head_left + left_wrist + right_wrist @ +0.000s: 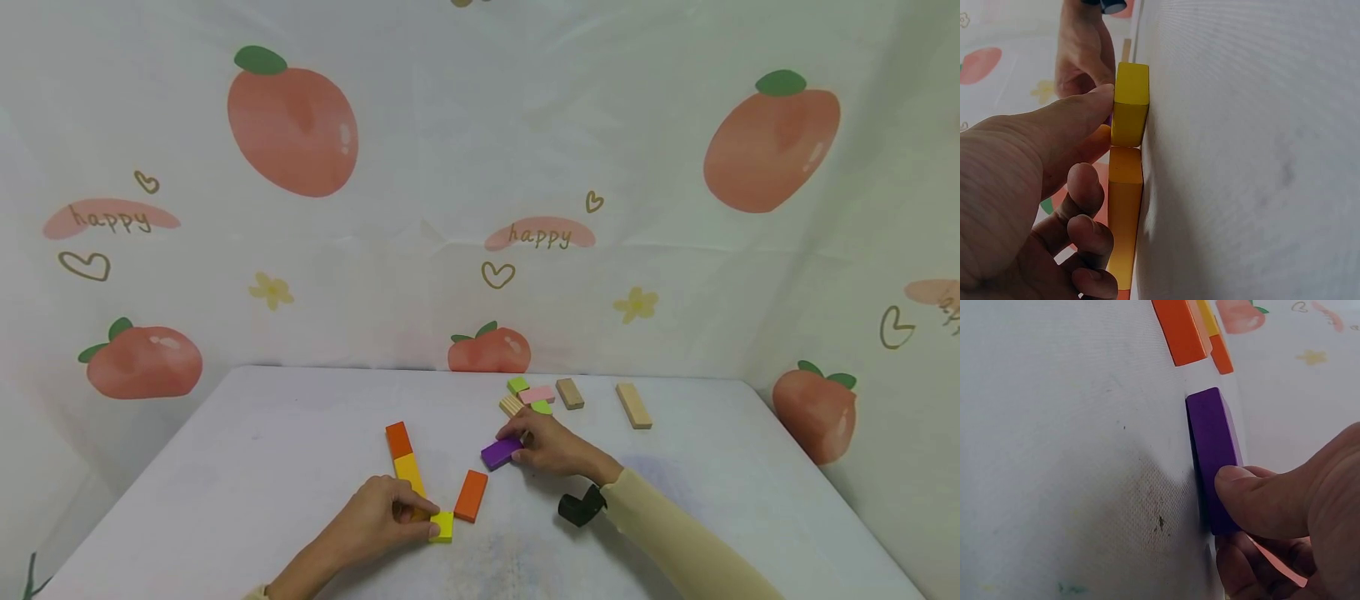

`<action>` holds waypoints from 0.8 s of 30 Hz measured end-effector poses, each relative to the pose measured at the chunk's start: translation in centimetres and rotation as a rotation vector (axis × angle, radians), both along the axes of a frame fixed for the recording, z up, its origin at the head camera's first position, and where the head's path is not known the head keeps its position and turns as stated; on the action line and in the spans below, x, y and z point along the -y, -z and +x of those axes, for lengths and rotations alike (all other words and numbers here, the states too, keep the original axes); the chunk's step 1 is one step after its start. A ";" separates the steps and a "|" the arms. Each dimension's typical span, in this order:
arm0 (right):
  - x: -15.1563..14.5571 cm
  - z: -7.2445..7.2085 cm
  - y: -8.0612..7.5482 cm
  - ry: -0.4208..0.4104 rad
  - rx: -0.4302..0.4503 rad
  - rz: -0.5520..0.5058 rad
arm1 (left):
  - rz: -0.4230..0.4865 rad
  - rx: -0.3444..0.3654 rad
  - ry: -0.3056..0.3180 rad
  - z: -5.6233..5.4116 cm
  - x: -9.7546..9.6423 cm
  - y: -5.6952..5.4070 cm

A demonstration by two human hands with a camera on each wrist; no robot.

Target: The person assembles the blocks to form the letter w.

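My left hand pinches a small yellow block that lies at the near end of an orange-yellow block. An orange-red block continues that line at its far end. In the left wrist view the yellow block nearly meets the orange-yellow block. My right hand grips one end of a purple block between thumb and fingers, close over the table. Between the two hands lies an orange block, its near end right by the yellow block.
Behind my right hand sit a pink block, green pieces and a ridged wooden piece. Plain wooden blocks lie farther right on the white table. A printed cloth hangs behind.
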State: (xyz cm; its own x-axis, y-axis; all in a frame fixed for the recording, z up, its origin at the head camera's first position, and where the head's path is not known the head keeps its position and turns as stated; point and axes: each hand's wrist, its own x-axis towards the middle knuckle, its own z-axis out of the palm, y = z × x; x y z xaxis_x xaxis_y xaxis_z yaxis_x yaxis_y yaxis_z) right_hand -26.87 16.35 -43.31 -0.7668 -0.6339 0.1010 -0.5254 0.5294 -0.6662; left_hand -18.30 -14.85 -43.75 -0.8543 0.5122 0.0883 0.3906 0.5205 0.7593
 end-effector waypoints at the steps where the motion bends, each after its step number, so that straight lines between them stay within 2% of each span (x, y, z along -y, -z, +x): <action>1: 0.0 0.0 0.0 -0.002 -0.002 0.000 | 0.002 0.001 0.000 0.0 0.0 0.0; 9: 0.2 0.2 0.1 -0.010 -0.007 0.008 | 0.001 0.006 -0.004 0.1 0.0 0.0; 16: 0.4 0.2 -0.1 0.020 0.026 0.049 | -0.009 0.013 -0.005 0.0 -0.1 0.0; 24: 0.8 0.2 -0.2 -0.009 -0.004 0.063 | -0.021 0.013 -0.004 0.0 -0.1 -0.1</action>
State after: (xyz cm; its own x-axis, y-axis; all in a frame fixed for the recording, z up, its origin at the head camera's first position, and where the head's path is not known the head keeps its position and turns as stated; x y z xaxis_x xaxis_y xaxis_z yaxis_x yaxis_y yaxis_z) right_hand -26.72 15.56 -43.10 -0.7604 -0.6463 0.0641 -0.5334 0.5651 -0.6293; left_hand -18.27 -14.76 -43.60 -0.8573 0.5105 0.0664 0.3788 0.5383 0.7528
